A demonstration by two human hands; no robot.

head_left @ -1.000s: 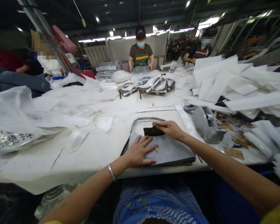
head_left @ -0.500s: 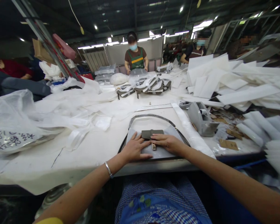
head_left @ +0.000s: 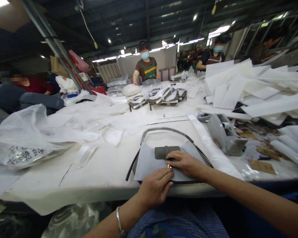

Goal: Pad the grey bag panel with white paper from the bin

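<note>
A handbag point(head_left: 142, 162) lies at the table's front edge, its front covered by a pale translucent sheet. Its dark strap point(head_left: 165, 129) arches behind it. Across the middle sits a grey-green flap point(head_left: 161, 152) with a shiny metal clasp point(head_left: 169, 167) below. My left hand point(head_left: 155, 185), a silver bangle on its wrist, has its fingers drawn together on the clasp. From the right, my right hand point(head_left: 187, 162) rests with fingers stretched over the flap's lower part and the clasp's upper end. The fingers hide much of the clasp.
A grey tape dispenser point(head_left: 223, 135) stands to the right, before piled white sheets point(head_left: 233, 86). Brown tags point(head_left: 262, 166) lie nearby. On the left is a clear plastic bag point(head_left: 27, 142) with handwriting. Stacked grey bags point(head_left: 161, 96) lie farther back, and a co-worker point(head_left: 149, 67) stands beyond.
My left hand has slid off the flap's left side, down and right onto the clasp, its fingers drawing together. My right hand stays near the flap. The view has tilted slightly.
</note>
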